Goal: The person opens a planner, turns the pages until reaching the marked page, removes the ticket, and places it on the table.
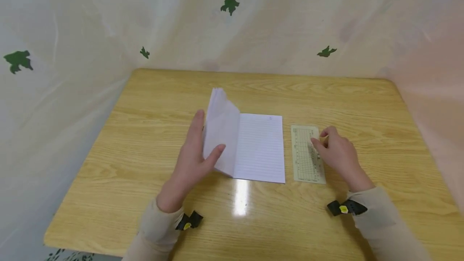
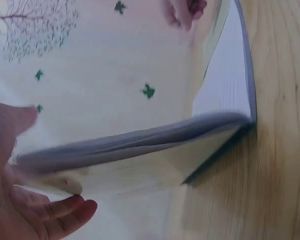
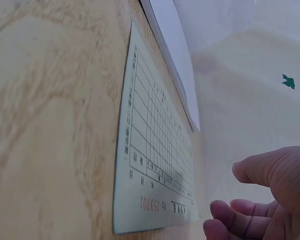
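A notebook [image 1: 259, 148] with ruled white pages lies open on the wooden table, its left part of cover and pages [image 2: 130, 142] raised up at a slant. My left hand [image 1: 193, 160] is at that raised part: the fingers lie against the cover's outer side, and the thumb stands off the pages in the left wrist view. To the notebook's right lies a pale green printed slip [image 3: 157, 150] with a grid and a red number, flat on the table. Over the slip's right edge hovers my right hand [image 1: 340, 152], fingers loosely bent, nothing in them.
The wooden table [image 1: 145, 92] has rounded back corners and a bright light reflection near the front. A pale curtain [image 1: 275, 19] with green leaf-like or bird-like shapes hangs behind and around it. Black bands [image 1: 346, 208] sit on both wrists.
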Demonstrator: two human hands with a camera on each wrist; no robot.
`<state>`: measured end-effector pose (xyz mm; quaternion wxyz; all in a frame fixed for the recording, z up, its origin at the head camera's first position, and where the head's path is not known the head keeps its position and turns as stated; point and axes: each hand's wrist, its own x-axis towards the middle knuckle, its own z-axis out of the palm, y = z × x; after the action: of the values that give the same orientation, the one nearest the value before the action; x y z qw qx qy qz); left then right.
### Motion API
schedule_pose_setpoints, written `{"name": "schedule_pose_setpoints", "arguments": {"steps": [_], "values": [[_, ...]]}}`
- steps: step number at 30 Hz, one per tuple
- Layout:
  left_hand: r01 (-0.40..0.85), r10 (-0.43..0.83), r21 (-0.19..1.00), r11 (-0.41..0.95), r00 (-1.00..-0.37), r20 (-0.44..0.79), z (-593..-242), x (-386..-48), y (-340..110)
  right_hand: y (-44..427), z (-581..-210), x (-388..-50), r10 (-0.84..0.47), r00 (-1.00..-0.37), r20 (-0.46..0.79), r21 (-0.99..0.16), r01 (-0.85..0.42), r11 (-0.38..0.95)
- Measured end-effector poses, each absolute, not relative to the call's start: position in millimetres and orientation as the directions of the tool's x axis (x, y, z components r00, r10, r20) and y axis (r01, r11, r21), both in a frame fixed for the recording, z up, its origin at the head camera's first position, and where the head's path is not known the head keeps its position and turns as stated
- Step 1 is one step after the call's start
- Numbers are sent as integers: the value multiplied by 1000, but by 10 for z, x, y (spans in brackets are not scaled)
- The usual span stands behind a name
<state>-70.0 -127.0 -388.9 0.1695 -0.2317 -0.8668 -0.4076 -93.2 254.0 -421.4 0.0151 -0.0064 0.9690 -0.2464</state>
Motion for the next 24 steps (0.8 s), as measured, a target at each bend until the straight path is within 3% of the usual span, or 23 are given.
{"name": "schedule_pose_setpoints", "arguments": {"steps": [7, 12, 16, 21, 24], "values": [[632, 495, 671, 388, -757, 427, -3949, -622, -951, 2532, -4239, -928, -38, -999, 4, -508, -35, 861], [690, 633, 549, 472, -699, 334, -4078, -598, -811, 2544, -4267, -917, -46, -998, 33, -509, -56, 859], [699, 713, 451, 555, -679, 175, -4182, -612, -747, 2555, -4267, -911, -39, -999, 30, -512, -49, 857], [660, 727, 363, 658, -682, -77, -4255, -613, -688, 2562, -4251, -901, -31, -999, 21, -516, -37, 856], [655, 720, 323, 683, -678, -148, -4283, -613, -658, 2567, -4248, -900, -29, -999, 26, -518, -39, 854]]}}
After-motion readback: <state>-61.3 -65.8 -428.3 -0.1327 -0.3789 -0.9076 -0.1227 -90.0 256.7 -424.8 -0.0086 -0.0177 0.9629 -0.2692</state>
